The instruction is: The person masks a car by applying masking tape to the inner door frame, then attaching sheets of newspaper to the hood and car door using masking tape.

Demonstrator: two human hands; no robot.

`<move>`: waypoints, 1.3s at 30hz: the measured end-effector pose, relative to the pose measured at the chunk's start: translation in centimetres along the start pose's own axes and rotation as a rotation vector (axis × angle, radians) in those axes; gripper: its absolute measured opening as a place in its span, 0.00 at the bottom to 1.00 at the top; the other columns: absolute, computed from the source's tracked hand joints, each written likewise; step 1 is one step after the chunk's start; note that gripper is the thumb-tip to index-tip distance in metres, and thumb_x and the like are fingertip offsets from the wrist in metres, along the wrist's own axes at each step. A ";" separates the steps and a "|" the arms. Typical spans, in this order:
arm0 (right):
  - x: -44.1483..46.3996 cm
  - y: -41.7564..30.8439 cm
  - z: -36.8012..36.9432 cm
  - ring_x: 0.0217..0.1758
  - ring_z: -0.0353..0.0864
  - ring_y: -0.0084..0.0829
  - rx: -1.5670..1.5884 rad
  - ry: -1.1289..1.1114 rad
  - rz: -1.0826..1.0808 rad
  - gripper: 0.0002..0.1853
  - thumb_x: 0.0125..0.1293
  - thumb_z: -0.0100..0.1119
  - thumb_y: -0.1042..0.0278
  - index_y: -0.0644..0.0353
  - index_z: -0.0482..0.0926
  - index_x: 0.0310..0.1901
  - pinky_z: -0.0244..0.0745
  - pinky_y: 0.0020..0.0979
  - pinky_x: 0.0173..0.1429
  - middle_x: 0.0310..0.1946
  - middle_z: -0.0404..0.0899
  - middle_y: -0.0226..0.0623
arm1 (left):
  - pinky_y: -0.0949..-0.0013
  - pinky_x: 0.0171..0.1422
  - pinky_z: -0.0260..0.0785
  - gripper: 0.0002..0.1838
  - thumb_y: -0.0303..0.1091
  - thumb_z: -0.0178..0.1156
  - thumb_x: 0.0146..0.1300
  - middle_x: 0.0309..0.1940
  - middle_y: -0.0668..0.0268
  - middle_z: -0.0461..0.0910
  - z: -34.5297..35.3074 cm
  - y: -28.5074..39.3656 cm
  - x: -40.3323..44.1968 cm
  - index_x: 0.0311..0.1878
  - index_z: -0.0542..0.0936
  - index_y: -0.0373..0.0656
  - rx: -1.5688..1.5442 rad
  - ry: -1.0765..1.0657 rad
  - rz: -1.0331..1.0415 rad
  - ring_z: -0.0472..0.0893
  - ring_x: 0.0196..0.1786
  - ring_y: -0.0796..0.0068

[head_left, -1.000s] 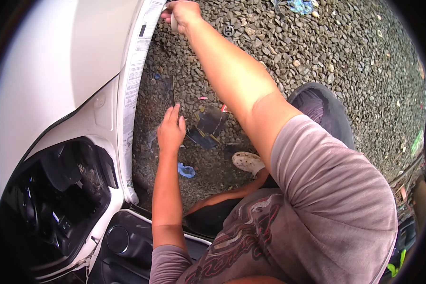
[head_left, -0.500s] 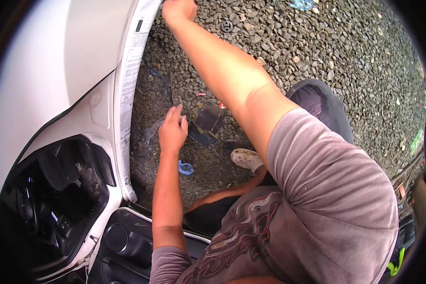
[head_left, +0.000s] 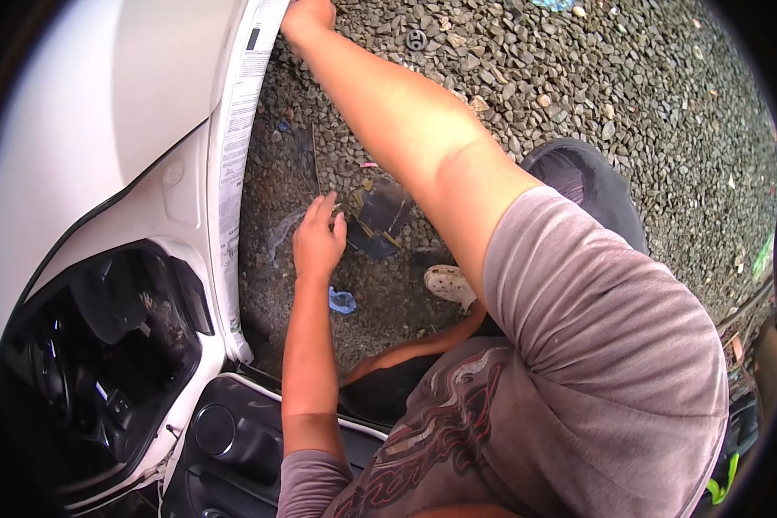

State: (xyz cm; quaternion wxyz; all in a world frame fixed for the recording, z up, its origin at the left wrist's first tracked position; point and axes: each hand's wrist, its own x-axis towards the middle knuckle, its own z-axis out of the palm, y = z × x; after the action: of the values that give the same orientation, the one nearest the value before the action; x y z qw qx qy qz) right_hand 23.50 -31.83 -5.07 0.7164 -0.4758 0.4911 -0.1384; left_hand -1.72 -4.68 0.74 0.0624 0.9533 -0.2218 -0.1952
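Note:
My left hand (head_left: pixel 319 240) hangs over the ground beside the car, back of the hand up. Its fingers are stretched out and nothing is in it. To its left runs a strip of printed paper (head_left: pixel 235 155) along the edge of the white car panel (head_left: pixel 177 177). At the top of the view, my right hand (head_left: pixel 309 14) is at the far end of that strip, its fingers curled. The frame edge cuts it off, so what it grips, if anything, is hidden. Below my left hand lie dark flat scraps (head_left: pixel 375 233) and a crumpled blue piece (head_left: pixel 342 300).
A car window opening (head_left: pixel 104 345) and a dark door panel (head_left: pixel 233 432) are at lower left. Gravel (head_left: pixel 527 78) spreads across the top and right. A black rounded tub-like object (head_left: pixel 609 198) stands beside my right arm. A pale perforated shoe (head_left: pixel 445 283) is on the ground.
My right hand has shifted slightly left and up, nearer the paper strip. My left hand stays outstretched in nearly the same place. The view has moved a little.

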 end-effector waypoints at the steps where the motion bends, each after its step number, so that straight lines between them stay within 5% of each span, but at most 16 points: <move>1: 0.0 0.1 0.2 0.38 0.91 0.44 0.128 -0.064 0.022 0.08 0.63 0.70 0.66 0.63 0.92 0.36 0.84 0.45 0.46 0.37 0.91 0.49 | 0.57 0.54 0.83 0.22 0.32 0.66 0.68 0.66 0.51 0.81 0.0 0.1 -0.1 0.66 0.82 0.49 0.014 -0.024 -0.024 0.90 0.44 0.59; 3: 0.3 0.4 0.8 0.29 0.84 0.35 0.556 -0.278 0.072 0.10 0.67 0.67 0.70 0.69 0.88 0.31 0.76 0.43 0.33 0.30 0.88 0.43 | 0.53 0.58 0.81 0.22 0.35 0.65 0.69 0.67 0.53 0.81 -0.1 0.2 -0.4 0.67 0.82 0.51 0.029 -0.047 -0.048 0.90 0.48 0.57; 10: 1.6 1.2 0.9 0.23 0.78 0.31 0.757 -0.519 0.246 0.08 0.69 0.64 0.73 0.66 0.85 0.32 0.69 0.36 0.25 0.27 0.85 0.41 | 0.54 0.58 0.81 0.22 0.35 0.64 0.70 0.67 0.53 0.81 0.4 -0.1 -1.1 0.67 0.82 0.51 -0.041 -0.074 -0.079 0.90 0.47 0.56; 16: 4.3 3.6 0.2 0.41 0.87 0.41 0.792 -0.773 0.157 0.30 0.80 0.51 0.45 0.73 0.82 0.55 0.81 0.41 0.43 0.44 0.88 0.52 | 0.54 0.58 0.81 0.22 0.34 0.65 0.70 0.67 0.52 0.80 0.8 -0.5 -1.2 0.67 0.82 0.50 -0.045 -0.095 -0.094 0.90 0.47 0.56; 18: 5.5 5.0 -0.1 0.64 0.78 0.41 0.956 -1.017 0.405 0.54 0.73 0.38 0.17 0.69 0.73 0.71 0.76 0.50 0.67 0.64 0.79 0.50 | 0.54 0.58 0.81 0.22 0.34 0.65 0.70 0.68 0.52 0.80 0.8 -0.3 -1.1 0.67 0.82 0.50 -0.064 -0.109 -0.110 0.90 0.47 0.56; 19: 4.5 4.7 -1.5 0.65 0.78 0.44 0.955 -1.121 0.449 0.54 0.73 0.39 0.17 0.71 0.74 0.68 0.75 0.47 0.69 0.62 0.79 0.53 | 0.54 0.58 0.81 0.22 0.35 0.65 0.70 0.68 0.52 0.80 1.0 -0.2 -1.1 0.67 0.82 0.51 -0.076 -0.113 -0.118 0.90 0.47 0.56; 28: -0.3 -0.6 -5.0 0.66 0.78 0.51 0.924 -0.982 0.545 0.62 0.68 0.36 0.10 0.76 0.70 0.72 0.73 0.51 0.71 0.65 0.78 0.56 | 0.62 0.51 0.85 0.23 0.30 0.67 0.69 0.68 0.49 0.80 1.9 -0.1 -1.4 0.67 0.82 0.47 -0.124 -0.080 -0.070 0.91 0.45 0.61; 32: -0.1 -0.3 -4.9 0.69 0.76 0.54 0.961 -0.928 0.555 0.59 0.72 0.34 0.14 0.75 0.68 0.73 0.68 0.57 0.75 0.68 0.76 0.56 | 0.61 0.51 0.85 0.23 0.30 0.67 0.69 0.69 0.49 0.79 1.3 0.0 -1.6 0.68 0.81 0.47 -0.205 -0.051 -0.102 0.91 0.47 0.58; 33: 0.3 0.2 -5.5 0.67 0.78 0.53 0.825 -0.816 0.543 0.47 0.79 0.42 0.27 0.74 0.69 0.71 0.72 0.57 0.72 0.64 0.79 0.56 | 0.61 0.51 0.85 0.23 0.30 0.67 0.69 0.69 0.49 0.79 1.4 -0.3 -2.0 0.68 0.81 0.47 -0.215 -0.024 -0.127 0.91 0.47 0.58; 34: 0.5 1.5 -3.9 0.63 0.80 0.51 0.721 -0.715 0.444 0.53 0.79 0.31 0.24 0.77 0.65 0.75 0.73 0.49 0.69 0.61 0.79 0.61 | 0.62 0.50 0.85 0.23 0.29 0.67 0.69 0.69 0.49 0.79 1.8 -0.9 -2.3 0.68 0.81 0.46 -0.267 -0.025 -0.132 0.91 0.47 0.60; 35: 1.3 2.8 -4.5 0.73 0.70 0.56 0.675 -0.798 0.391 0.60 0.75 0.19 0.17 0.77 0.48 0.82 0.57 0.54 0.81 0.70 0.69 0.65 | 0.63 0.49 0.85 0.24 0.29 0.67 0.69 0.68 0.49 0.79 2.1 -1.3 -2.4 0.68 0.81 0.45 -0.319 -0.020 -0.136 0.91 0.46 0.61; 37: 0.7 3.6 -6.1 0.70 0.75 0.52 0.652 -0.813 0.379 0.57 0.76 0.16 0.19 0.73 0.52 0.82 0.73 0.50 0.66 0.70 0.71 0.64 | 0.61 0.51 0.83 0.23 0.30 0.68 0.68 0.66 0.49 0.81 2.6 -1.8 -2.8 0.66 0.82 0.44 -0.395 0.043 -0.185 0.91 0.45 0.60; 39: 0.4 4.8 -6.4 0.58 0.81 0.46 0.555 -0.727 0.446 0.49 0.81 0.24 0.27 0.72 0.61 0.78 0.77 0.44 0.55 0.64 0.77 0.60 | 0.59 0.53 0.81 0.22 0.31 0.68 0.67 0.64 0.50 0.83 2.9 -2.1 -3.2 0.65 0.83 0.42 -0.471 0.093 -0.228 0.91 0.43 0.59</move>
State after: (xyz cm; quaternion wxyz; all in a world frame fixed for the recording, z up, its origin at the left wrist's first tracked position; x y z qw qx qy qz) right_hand 17.01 -33.11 -9.65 0.9525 -0.1688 0.2445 0.0670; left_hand -4.69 -1.48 -1.21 0.2701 0.9394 -0.0583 -0.2030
